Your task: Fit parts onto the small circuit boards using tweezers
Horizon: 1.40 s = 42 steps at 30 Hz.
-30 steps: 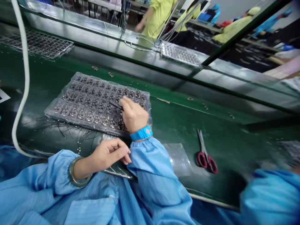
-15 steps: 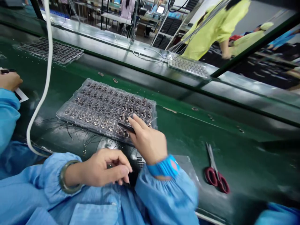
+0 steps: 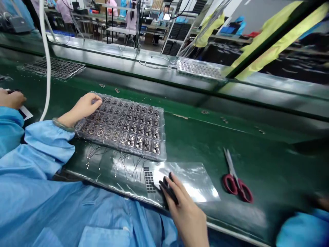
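A clear plastic tray (image 3: 120, 128) with rows of small circuit boards lies on the green bench. At its far left corner is my left hand (image 3: 83, 108), thumb and fingers pinched together over the compartments; what they hold, if anything, is hidden. My right hand (image 3: 186, 207) grips black tweezers (image 3: 169, 190). Their tips reach down to small black stickers (image 3: 149, 180) at the left end of a transparent sheet (image 3: 195, 180). Thin black wires (image 3: 125, 164) lie along the tray's near side.
Red-handled scissors (image 3: 235, 181) lie to the right of the sheet. A white cable (image 3: 46, 68) hangs at the left. Another person's hand (image 3: 11, 99) is at the left edge and a blue sleeve (image 3: 303, 228) at the lower right. A second tray (image 3: 55, 67) stands farther back.
My left hand has moved from near my lap up to the tray's far left corner. My right hand, with the tweezers, has left the tray and come down to the sticker sheet.
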Tool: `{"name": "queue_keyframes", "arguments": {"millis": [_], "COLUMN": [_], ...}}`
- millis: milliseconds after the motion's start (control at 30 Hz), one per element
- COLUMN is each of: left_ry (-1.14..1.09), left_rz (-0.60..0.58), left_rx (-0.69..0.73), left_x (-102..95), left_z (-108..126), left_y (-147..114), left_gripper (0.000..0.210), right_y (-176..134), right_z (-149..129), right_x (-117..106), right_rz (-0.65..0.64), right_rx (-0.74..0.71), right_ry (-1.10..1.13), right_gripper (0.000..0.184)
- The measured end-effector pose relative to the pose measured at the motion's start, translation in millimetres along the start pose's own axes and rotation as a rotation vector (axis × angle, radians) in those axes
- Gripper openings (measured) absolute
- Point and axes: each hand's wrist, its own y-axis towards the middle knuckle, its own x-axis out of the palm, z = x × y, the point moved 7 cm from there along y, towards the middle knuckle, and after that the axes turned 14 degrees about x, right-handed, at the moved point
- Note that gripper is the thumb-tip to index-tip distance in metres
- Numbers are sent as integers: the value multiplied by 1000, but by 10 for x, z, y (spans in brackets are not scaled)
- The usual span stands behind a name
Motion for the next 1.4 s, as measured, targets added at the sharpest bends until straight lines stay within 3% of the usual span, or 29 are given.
{"name": "queue_keyframes", "arguments": {"millis": [233,500,633,767,900,1033,1067,1167,1267,1333,1400], "left_ry": [191,275,228,131,-42,-305,-476,-789,-877,-917,-943], "left_rz": [-193,-332,-300,-134,27,17,-16,-156,-287,-361,-394], "left_rx": [-73,-131,-119,-86,-10,113,164,334,557,669,722], "left_x": [394,473,409,225,95,141,177,246,274,309,356], "left_z": [-153,-117,-82,29,313,797,955,1424,1804,1960,2034], "left_y": [447,511,489,418,189,-219,-337,-693,-1000,-1157,-1264], "left_gripper": [26,29,22,29,13,16,17,16,15,15,14], "right_y": [-22,-21,-24,-12,4,30,46,106,126,107,79], "right_z": [-293,-274,-280,-273,-242,-215,-223,-304,-481,-634,-733], "right_x": [86,84,72,62,56,-5,-10,66,234,338,391], "right_rz": [54,91,113,97,51,40,17,-159,-426,-614,-721], "right_rx": [24,121,146,155,146,191,224,400,615,720,795], "right_ry": [8,157,181,184,262,526,605,865,1215,1435,1561], "right_gripper": [31,24,23,24,25,23,23,26,42,45,39]}}
